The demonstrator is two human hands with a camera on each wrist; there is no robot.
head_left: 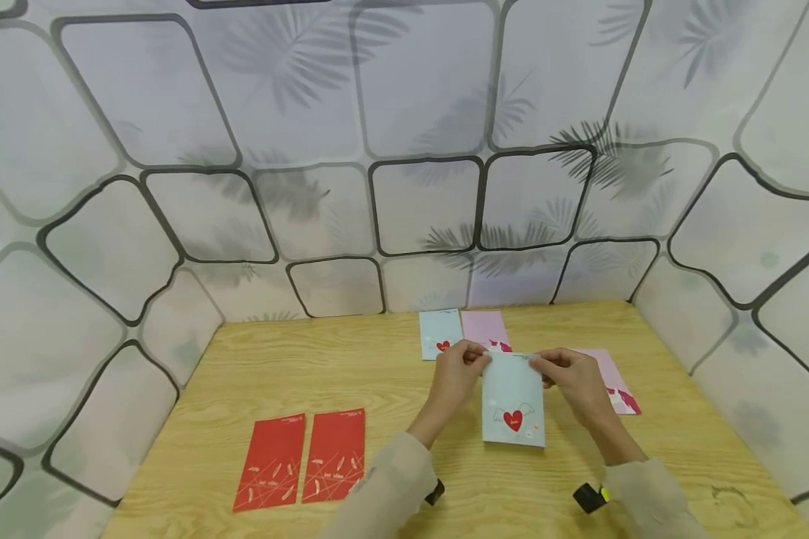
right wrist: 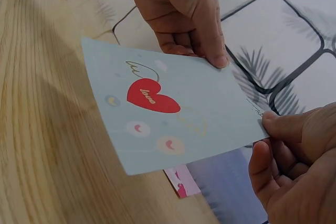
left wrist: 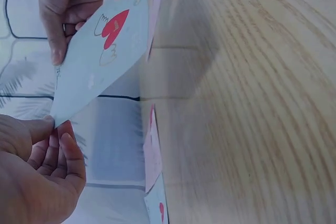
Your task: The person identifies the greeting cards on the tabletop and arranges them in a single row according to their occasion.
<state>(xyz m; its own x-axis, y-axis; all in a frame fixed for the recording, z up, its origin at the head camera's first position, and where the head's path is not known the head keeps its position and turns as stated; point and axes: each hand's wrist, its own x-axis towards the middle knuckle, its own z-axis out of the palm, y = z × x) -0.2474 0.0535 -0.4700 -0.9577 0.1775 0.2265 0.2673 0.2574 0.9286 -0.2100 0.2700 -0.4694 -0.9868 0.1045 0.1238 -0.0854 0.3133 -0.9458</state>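
Note:
A light blue card point(head_left: 512, 393) with a red winged heart hangs above the table, held by its top corners. My left hand point(head_left: 457, 373) pinches the top left corner between thumb and fingers. At the top right corner, my right hand point(head_left: 574, 378) pinches it the same way. The right wrist view shows the word "love" on the heart of the card point(right wrist: 157, 103). In the left wrist view the card point(left wrist: 105, 51) stretches between both hands, tilted and apart from the wood.
Behind the hands lie another light blue card point(head_left: 438, 329) and a pink card point(head_left: 483, 326). A second pink card point(head_left: 610, 382) is right of the right hand. Two red cards, one left point(head_left: 270, 463) and one right point(head_left: 334, 455), lie at front left. Patterned cloth point(head_left: 425, 209) surrounds the wooden table point(head_left: 297, 367).

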